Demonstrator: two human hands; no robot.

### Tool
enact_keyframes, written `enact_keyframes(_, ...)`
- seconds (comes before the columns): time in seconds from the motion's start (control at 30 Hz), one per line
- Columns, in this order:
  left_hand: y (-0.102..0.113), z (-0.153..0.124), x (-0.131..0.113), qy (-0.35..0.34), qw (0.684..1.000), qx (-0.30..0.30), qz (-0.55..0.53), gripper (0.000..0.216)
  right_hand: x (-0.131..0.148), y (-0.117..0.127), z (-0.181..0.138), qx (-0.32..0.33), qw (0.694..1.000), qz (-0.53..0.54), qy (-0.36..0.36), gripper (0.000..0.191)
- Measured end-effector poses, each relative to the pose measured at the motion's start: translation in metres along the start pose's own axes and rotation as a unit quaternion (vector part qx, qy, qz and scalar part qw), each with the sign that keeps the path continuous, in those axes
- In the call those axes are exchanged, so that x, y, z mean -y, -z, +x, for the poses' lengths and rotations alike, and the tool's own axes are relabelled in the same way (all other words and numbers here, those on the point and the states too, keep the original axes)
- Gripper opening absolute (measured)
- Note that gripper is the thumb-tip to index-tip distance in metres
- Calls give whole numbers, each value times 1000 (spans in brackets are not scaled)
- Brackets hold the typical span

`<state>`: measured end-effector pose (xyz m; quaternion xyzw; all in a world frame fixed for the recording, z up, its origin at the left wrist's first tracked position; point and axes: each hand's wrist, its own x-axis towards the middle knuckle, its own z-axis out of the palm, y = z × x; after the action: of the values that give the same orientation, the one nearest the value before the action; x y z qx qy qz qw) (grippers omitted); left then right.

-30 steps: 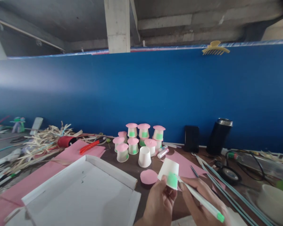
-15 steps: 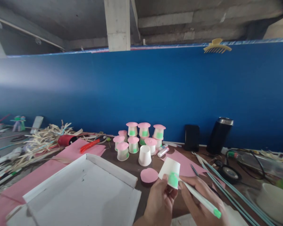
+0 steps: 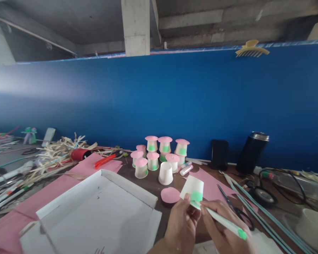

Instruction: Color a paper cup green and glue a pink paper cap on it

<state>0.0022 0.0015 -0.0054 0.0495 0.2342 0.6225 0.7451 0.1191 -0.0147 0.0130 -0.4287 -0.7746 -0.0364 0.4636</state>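
While our left hand (image 3: 181, 222) pinched the upturned paper cup (image 3: 193, 186) by its rim, low and just right of centre above the table (image 3: 152, 185), our right hand (image 3: 222, 231) gripped a white marker (image 3: 224, 221), its tip against the cup's green patch (image 3: 196, 196). Just beyond lay a pink paper disc (image 3: 170, 195), then a plain white cup (image 3: 165, 173) and the pink-capped cups (image 3: 161, 155) near the blue wall (image 3: 159, 102). To our left sat the white cardboard tray (image 3: 100, 208).

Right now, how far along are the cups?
Done: a cluster of cups wears pink caps and green patches. In hand: the left hand holds a cup with a green patch, no cap, while the right hand puts a marker to it. Left: one plain cup and a loose pink circle.
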Motion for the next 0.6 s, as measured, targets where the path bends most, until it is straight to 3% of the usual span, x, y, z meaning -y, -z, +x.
enact_keyframes(0.1,-1,-1,0,4,1000,-3,2,14,-3,0,-1,-17,1000,0,7,15)
enact_keyframes(0.23,0,0,0,8,1000,-13,-3,9,-2,-2,0,9,1000,22,10,11)
enact_keyframes(0.37,-4,0,-2,14,1000,-9,-8,9,-2,-4,0,-26,1000,-3,13,13)
enact_keyframes(0.5,-8,-1,-3,19,999,-38,-15,8,-6,-4,-1,11,1000,7,9,11)
enact_keyframes(0.6,-10,-2,-3,17,999,-25,-23,9,-6,-4,-1,-14,1000,-8,19,15)
